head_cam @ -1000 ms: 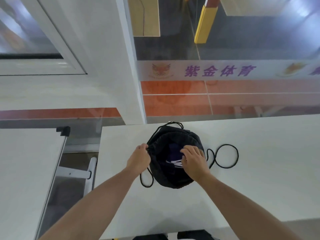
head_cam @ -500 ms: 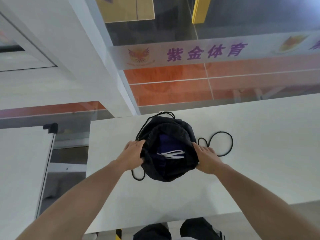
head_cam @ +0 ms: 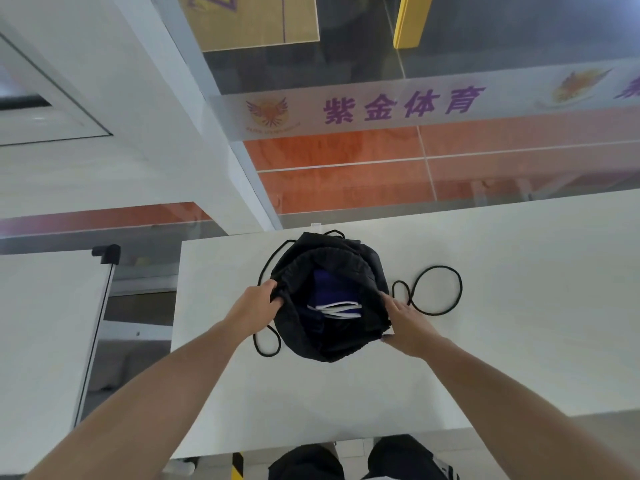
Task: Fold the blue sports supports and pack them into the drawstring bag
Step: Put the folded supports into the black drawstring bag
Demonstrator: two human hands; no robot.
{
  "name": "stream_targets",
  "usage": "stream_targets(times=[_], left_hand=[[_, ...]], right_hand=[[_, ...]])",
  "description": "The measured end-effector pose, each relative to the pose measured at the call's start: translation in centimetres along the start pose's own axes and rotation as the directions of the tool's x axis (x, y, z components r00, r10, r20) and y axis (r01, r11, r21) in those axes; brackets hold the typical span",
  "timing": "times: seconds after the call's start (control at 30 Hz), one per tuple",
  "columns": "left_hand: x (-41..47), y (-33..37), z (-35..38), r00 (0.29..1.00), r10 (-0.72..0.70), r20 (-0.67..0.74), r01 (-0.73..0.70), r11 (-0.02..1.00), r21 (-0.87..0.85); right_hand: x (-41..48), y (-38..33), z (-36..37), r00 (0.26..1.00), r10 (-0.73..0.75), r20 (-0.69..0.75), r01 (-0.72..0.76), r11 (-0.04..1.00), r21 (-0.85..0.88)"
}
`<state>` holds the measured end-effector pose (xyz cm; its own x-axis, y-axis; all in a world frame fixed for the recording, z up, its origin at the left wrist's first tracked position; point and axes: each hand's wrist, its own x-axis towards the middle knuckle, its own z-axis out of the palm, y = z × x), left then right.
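Note:
A black drawstring bag (head_cam: 360, 261) stands with its mouth wide open near the far edge of a white table (head_cam: 519, 341). Inside it lie the blue sports supports (head_cam: 330, 289) with white trim, partly hidden by the bag's rim. My left hand (head_cam: 254, 303) pinches the left rim of the bag. My right hand (head_cam: 407, 322) holds the right rim, fingers on the fabric. The bag's black cord (head_cam: 438, 289) lies in loops on the table to the right, and another loop (head_cam: 266, 344) hangs at the bag's left.
A second white table (head_cam: 41, 341) stands to the left across a gap. Beyond the far edge is a glass wall with a purple-lettered strip (head_cam: 401, 103) and a white pillar (head_cam: 166, 116). My knees (head_cam: 353, 460) show at the table's near edge.
My right hand came out of the bag and took hold of its right rim. The bag's mouth is spread wider, and the supports inside show more.

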<state>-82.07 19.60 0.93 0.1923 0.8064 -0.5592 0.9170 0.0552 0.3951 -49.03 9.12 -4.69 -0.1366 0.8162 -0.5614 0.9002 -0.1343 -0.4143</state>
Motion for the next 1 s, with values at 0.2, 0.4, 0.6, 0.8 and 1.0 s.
stream_targets(times=[0.2, 0.4, 0.6, 0.8, 1.0], left_hand=[[-0.2, 0.1, 1.1, 0.999, -0.020, -0.033, 0.019, 0.999, -0.032], [-1.0, 0.6, 1.5, 1.000, -0.002, -0.027, 0.001, 0.999, -0.039], [-1.7, 0.5, 0.7, 0.997, -0.015, -0.070, 0.014, 1.000, -0.010], [-2.1, -0.5, 0.1, 0.992, -0.042, -0.119, 0.043, 0.999, 0.005], [-2.5, -0.7, 0.6, 0.993, -0.041, -0.109, 0.038, 0.999, -0.025]], right_hand=[[1.4, -0.1, 1.5, 0.980, 0.086, -0.179, -0.117, 0.979, -0.165], [1.2, 0.7, 1.3, 0.982, 0.147, -0.121, -0.164, 0.974, -0.154], [0.3, 1.4, 0.0, 0.987, 0.159, -0.029, -0.155, 0.981, 0.113], [-0.8, 0.9, 0.4, 0.947, 0.285, 0.150, -0.317, 0.905, 0.283], [-0.4, -0.6, 0.2, 0.936, 0.324, -0.141, -0.262, 0.904, 0.339]])
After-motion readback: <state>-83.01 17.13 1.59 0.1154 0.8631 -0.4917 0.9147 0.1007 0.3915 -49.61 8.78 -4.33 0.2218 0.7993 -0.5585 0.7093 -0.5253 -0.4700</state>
